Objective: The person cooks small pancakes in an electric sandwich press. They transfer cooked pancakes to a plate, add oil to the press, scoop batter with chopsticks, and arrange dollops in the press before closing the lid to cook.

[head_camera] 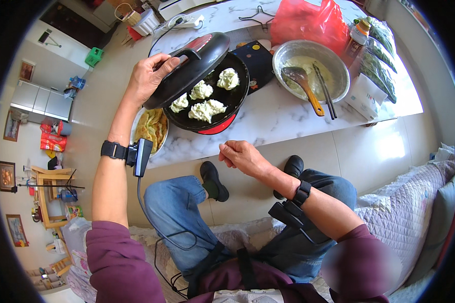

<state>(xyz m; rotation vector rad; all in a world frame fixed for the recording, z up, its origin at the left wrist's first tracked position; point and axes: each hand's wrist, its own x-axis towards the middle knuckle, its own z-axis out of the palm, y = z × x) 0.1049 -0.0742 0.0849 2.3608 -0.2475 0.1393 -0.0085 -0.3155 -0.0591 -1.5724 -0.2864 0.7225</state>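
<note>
My left hand (148, 77) grips the handle (189, 57) of a black lid with a red panel (201, 62). The lid is tilted up over the back left of a round electric griddle (237, 100) with a red base. On its dark cooking surface lie several lumps of pale green batter (206, 110), apart from the lid. Part of the pan is hidden beneath the lid. Loosely curled and holding nothing, my right hand (242, 157) hovers off the table's front edge. A bowl of browned flat pancakes (151, 128) stands left of the griddle, partly behind my left forearm.
On the marble-patterned table (273, 121), a metal bowl (343, 89) holds batter, a wooden spatula (307, 89) and dark chopsticks (324, 91). Behind and right are a red plastic bag (307, 22), a bottle (358, 38), bagged greens (379, 72) and a tissue pack (366, 96). A power strip (187, 22) lies at the back.
</note>
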